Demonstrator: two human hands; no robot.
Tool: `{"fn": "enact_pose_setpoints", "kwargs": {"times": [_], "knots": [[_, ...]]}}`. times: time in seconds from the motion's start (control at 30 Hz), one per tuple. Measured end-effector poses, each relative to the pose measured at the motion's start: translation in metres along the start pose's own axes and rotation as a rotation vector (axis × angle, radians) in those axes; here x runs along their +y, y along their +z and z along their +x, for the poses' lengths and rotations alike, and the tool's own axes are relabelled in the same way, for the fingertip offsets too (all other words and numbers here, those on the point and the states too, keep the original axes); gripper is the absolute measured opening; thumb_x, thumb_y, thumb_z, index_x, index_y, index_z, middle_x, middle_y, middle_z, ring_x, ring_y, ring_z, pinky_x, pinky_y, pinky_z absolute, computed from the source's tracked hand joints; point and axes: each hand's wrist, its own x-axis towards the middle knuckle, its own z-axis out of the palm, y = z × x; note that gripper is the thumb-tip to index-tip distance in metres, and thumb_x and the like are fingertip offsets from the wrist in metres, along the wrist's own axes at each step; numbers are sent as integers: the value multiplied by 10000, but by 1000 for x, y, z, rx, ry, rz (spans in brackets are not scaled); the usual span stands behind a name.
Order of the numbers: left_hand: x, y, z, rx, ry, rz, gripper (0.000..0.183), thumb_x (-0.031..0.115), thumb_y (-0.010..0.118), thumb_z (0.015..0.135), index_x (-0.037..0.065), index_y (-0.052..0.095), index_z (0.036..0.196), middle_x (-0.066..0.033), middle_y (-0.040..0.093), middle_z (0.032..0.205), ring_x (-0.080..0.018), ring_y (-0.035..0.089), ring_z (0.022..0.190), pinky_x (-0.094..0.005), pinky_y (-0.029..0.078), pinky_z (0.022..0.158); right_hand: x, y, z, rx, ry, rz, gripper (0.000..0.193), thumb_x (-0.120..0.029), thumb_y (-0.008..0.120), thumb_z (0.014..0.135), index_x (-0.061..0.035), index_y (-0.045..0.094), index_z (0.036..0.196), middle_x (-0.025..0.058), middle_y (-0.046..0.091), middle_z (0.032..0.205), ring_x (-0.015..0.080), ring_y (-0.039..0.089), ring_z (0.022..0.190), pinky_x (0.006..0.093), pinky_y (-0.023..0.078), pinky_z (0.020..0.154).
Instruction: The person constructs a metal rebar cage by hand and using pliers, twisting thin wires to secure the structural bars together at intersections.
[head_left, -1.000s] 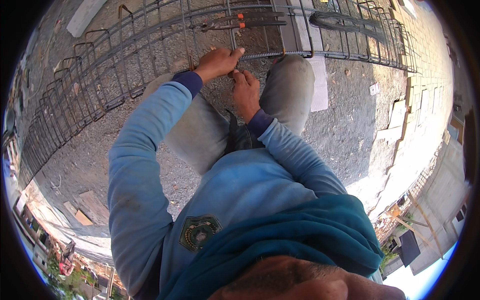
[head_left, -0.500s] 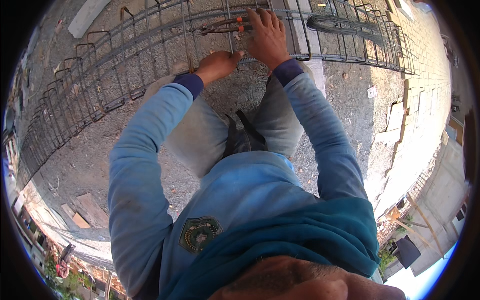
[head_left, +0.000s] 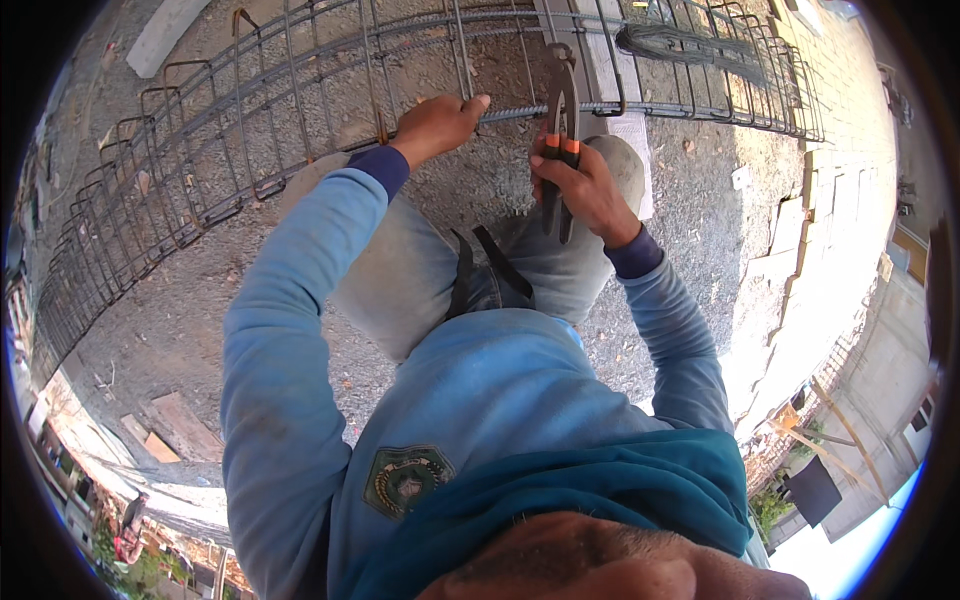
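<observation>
A pair of pincers (head_left: 553, 146) with dark handles and orange bands is gripped in my right hand (head_left: 598, 190). Its jaws point away from me, overlapping the near long bar of a rebar cage (head_left: 520, 113) in the picture; whether they touch it is unclear. To the left, my left hand (head_left: 438, 128) is closed at that same near bar, beside a cross stirrup (head_left: 462, 60). Its thumb points right along the bar, and the other fingers are mostly hidden.
A bundle of thin tie wire (head_left: 690, 47) lies on the cage at the right. Beneath the cage runs a pale beam (head_left: 630, 160). Another pale plank (head_left: 165, 38) is at far left. Stacked blocks (head_left: 830, 190) line the right side, and gravelly ground (head_left: 270, 270) surrounds my knees.
My right hand has picked up the pincers from the cage and drawn them back toward me, turning the jaws away from me. The left hand stays at the near bar.
</observation>
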Motion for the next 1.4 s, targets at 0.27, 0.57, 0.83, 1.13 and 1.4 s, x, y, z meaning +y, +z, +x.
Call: {"fn": "enact_pose_setpoints", "kwargs": {"times": [0.27,0.57,0.83,1.13,1.4], "knots": [[0,3,1,29,-1,1,733,624,297,919,12,687,816,-218,673,865,-419,641,887,-521,477,781,57,43,-25,-59,241,-118,341,-187,621,879,42,572,1126,117,638,991,172,594,967,301,451,857],[4,-1,-2,8,-11,16,713,653,321,909,34,648,774,-174,636,736,-376,634,767,-485,453,679,61,48,-19,-13,254,-171,320,-186,619,868,37,570,1094,117,642,982,180,596,948,312,454,840],[6,0,-3,33,8,38,714,597,284,936,28,687,785,-188,671,819,-397,644,823,-525,482,740,61,50,-21,-1,236,-176,309,-208,637,859,16,586,1067,92,631,942,157,573,910,308,452,816],[5,2,-1,56,5,21,709,595,304,936,22,682,760,-200,663,787,-404,643,800,-517,484,716,69,50,-19,-10,206,-167,349,-212,646,851,9,594,1116,82,638,947,146,574,886,303,459,788],[6,2,-2,56,-2,-1,727,608,307,927,3,683,783,-215,670,824,-415,645,837,-518,483,735,66,53,-10,-25,374,74,293,-216,623,875,-35,600,1104,22,604,880,118,549,816,285,450,701]]}}
